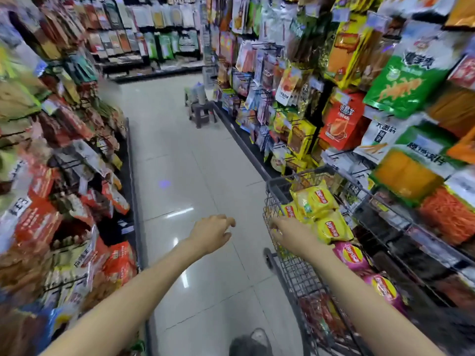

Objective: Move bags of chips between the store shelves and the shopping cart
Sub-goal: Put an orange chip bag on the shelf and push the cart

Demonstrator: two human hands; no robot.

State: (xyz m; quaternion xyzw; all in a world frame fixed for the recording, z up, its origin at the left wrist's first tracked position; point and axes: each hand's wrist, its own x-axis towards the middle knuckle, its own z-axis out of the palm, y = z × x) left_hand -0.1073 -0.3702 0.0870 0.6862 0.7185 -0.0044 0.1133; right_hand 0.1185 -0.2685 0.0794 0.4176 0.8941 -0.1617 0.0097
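A grey wire shopping cart [279, 181] stands on the right of the aisle, against the right-hand shelves. Inside it lie yellow chip bags [316, 201] at the far end and pink chip bags [352, 255] nearer me, with a red bag [321, 319] lower down. My right hand [289, 233] reaches over the cart's left rim, its fingers stretched out beside the nearest yellow bag; it holds nothing that I can see. My left hand [213, 232] hovers over the floor left of the cart, fingers loosely curled and empty.
Snack bags hang on racks along the left shelves [64, 176] and the right shelves [385, 98]. A small dark stool [201, 113] with items on it stands farther down the aisle by the right shelf. Tiled floor [185, 163] runs between. My shoe [253, 343] shows at the bottom.
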